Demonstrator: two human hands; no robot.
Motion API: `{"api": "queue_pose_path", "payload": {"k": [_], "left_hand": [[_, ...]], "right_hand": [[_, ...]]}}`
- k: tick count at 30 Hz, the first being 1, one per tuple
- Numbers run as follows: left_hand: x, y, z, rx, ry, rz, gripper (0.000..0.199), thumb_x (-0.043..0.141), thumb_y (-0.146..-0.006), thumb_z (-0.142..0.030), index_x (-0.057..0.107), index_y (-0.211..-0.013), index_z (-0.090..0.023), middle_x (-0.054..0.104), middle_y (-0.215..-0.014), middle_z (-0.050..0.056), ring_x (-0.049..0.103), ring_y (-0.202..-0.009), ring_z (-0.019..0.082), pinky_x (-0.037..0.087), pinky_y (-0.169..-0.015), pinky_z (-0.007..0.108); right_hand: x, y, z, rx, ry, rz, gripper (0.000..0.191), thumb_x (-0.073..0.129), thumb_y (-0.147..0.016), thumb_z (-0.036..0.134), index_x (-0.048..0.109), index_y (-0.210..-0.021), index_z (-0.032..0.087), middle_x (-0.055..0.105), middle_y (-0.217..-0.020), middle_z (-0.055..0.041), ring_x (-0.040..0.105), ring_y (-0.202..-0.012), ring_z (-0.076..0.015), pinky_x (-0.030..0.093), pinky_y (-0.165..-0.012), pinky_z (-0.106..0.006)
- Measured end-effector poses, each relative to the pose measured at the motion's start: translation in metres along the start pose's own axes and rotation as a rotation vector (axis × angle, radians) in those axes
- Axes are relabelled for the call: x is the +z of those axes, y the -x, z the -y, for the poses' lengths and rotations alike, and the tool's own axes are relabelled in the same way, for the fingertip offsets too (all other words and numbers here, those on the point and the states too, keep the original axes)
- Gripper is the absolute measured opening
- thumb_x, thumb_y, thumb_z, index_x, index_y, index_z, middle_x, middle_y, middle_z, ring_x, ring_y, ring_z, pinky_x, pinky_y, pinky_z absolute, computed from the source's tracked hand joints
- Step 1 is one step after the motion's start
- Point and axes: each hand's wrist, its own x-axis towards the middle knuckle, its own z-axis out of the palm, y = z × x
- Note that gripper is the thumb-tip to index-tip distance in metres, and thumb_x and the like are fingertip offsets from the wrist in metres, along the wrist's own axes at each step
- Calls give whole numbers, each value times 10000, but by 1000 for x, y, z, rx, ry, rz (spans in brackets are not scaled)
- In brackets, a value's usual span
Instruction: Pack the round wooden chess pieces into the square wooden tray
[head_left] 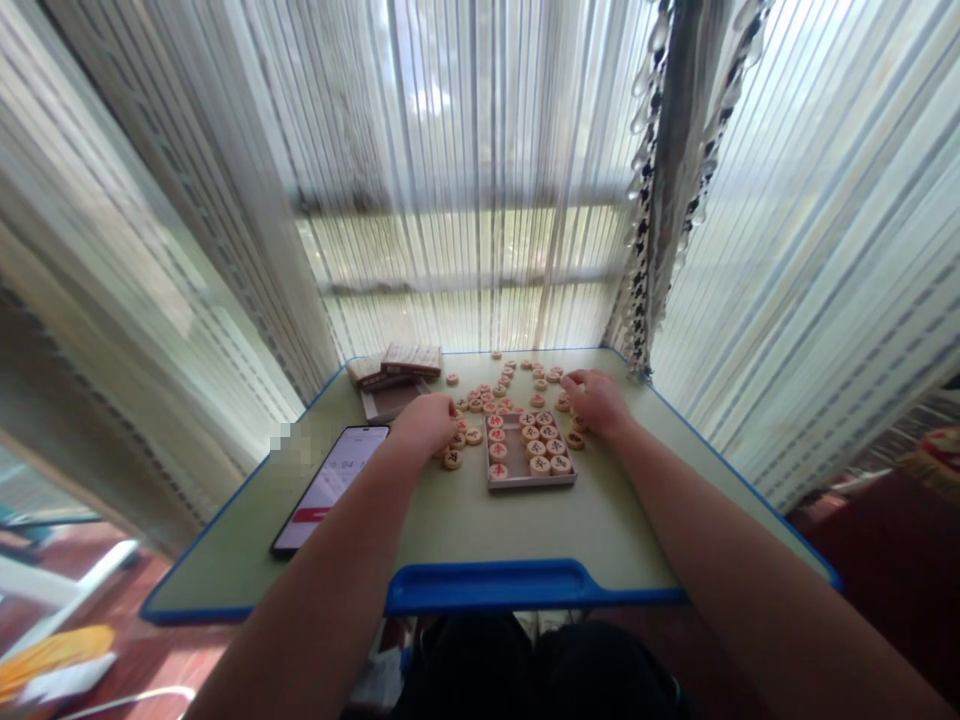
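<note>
The left grip (421, 425) and right grip (598, 403) are seen half-curled among xiangqi pieces (473, 436) on the surface (465, 530), either side of a tray (531, 484) — whether anything is held cannot be told.

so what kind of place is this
Probably a room in a home: a small blue-edged table stands against sheer curtains at a window, with xiangqi pieces and a phone on it.
</note>
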Motion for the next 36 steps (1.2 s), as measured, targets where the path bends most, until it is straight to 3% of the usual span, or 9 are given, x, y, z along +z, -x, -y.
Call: {"api": "queue_pose_path", "payload": {"k": [4, 8, 15, 21, 25, 29, 32, 36], "left_hand": [[11, -1, -12, 107, 110, -361, 230, 466, -782, -278, 632, -902, -174, 655, -866, 87, 602, -790, 194, 452, -701, 277], [21, -4, -20, 190, 141, -450, 234, 418, -777, -144, 634, -864, -169, 645, -894, 77, 592, -850, 181, 445, -795, 272], [27, -14, -15, 167, 139, -289, 308, 404, -766, -112, 669, -908, -180, 663, -989, 64, 590, -960, 180, 431, -883, 270], [26, -15, -19, 268, 182, -152, 367, 405, -767, -118, 668, -1007, -207, 643, -1094, 31, 574, -1002, 154, 416, -913, 241], [29, -15, -22, 338, 198, -162, 403, 417, -720, -86, 676, -1003, -210, 639, -1110, 15, 539, -1054, 149, 377, -964, 248], [32, -13, -25, 355, 198, -166, 390, 412, -713, -96, 691, -964, -206, 674, -1013, 24, 567, -974, 156, 414, -915, 256], [31, -11, -27, 363, 201, -167, 368, 404, -745, -126, 694, -958, -205, 680, -984, 34, 573, -948, 164, 427, -894, 267], [29, -8, -31, 470, 253, -169, 377, 341, -861, -285, 654, -1049, -194, 671, -1010, 47, 536, -1036, 183, 397, -939, 303]], "right_hand": [[-5, 4, -3, 3, 44, -3, 324, 421, -843, 329, 672, -979, 175, 644, -980, -104, 571, -915, -210, 400, -820, -302], [-8, 6, -4, -68, 64, 18, 292, 467, -807, 323, 683, -967, 209, 644, -990, -75, 563, -928, -214, 407, -812, -295], [-1, 4, -5, -103, 44, 46, 275, 483, -792, 310, 697, -939, 220, 655, -969, -72, 575, -905, -220, 416, -796, -311], [-2, 5, 7, -285, -268, 58, 307, 444, -843, 338, 713, -869, 191, 685, -937, -52, 572, -918, -191, 368, -876, -318], [-2, 6, 10, -308, -356, 92, 421, 318, -896, 358, 713, -879, 212, 685, -961, -39, 555, -940, -200, 351, -875, -350], [-2, 4, 2, -202, -332, 91, 473, 297, -898, 407, 720, -847, 201, 701, -881, -52, 568, -911, -198, 353, -876, -345], [-2, 1, -4, -145, -316, 80, 500, 274, -902, 421, 716, -845, 195, 703, -864, -52, 580, -895, -187, 358, -872, -340], [0, 2, 1, -210, -332, 123, 485, 295, -895, 437, 722, -815, 221, 697, -936, -35, 564, -951, -190, 331, -904, -352]]}}
